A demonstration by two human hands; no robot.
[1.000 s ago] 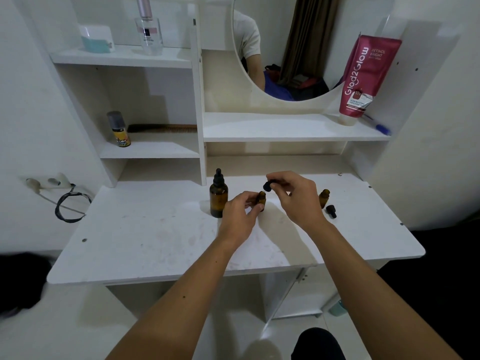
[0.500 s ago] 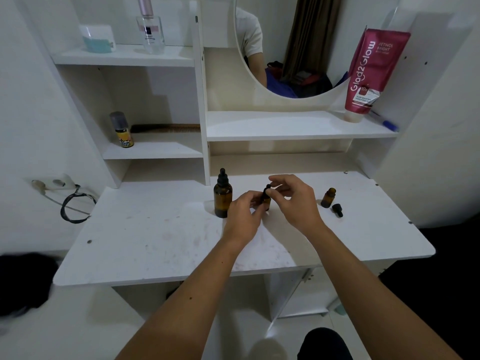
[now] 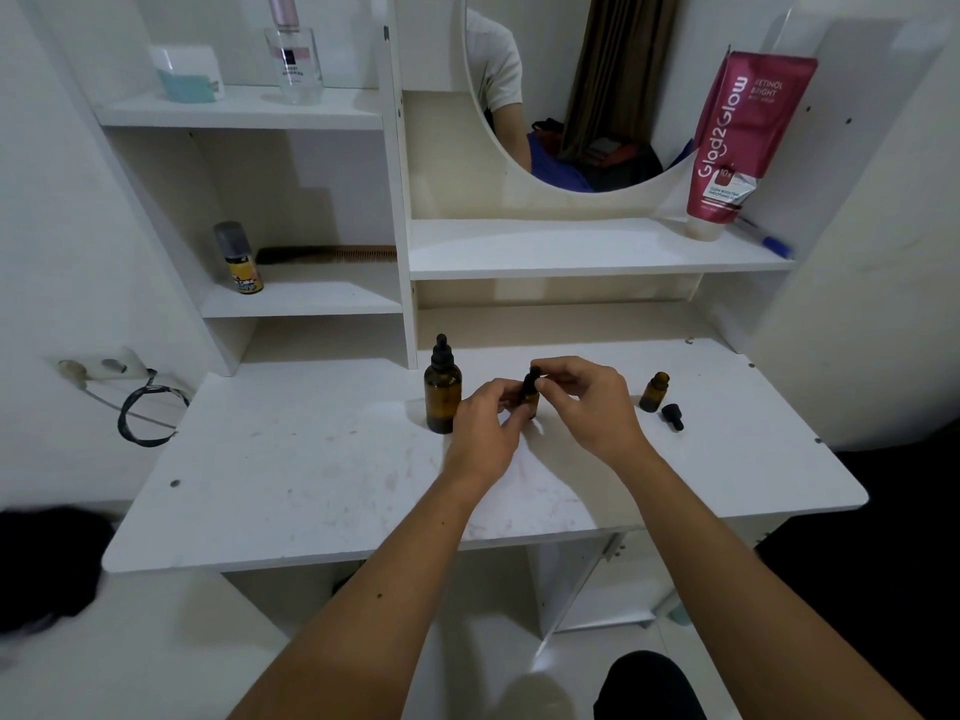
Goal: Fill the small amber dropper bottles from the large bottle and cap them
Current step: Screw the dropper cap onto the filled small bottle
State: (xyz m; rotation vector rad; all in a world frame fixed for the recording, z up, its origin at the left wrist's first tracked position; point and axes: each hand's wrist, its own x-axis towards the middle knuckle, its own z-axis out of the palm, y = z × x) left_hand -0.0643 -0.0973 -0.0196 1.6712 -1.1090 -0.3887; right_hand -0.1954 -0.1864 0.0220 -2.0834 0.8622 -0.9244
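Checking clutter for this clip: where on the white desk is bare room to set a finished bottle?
The white desk is bare left of the large amber dropper bottle and along its front edge. It is crowded mid-back: both hands work there, and the open small amber bottle with its loose black dropper cap sits right.

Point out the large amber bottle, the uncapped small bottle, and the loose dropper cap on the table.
large amber bottle [image 3: 442, 400]: head view, on its glass body.
uncapped small bottle [image 3: 653, 393]: head view, on its amber side.
loose dropper cap [image 3: 671, 414]: head view, on its black collar.
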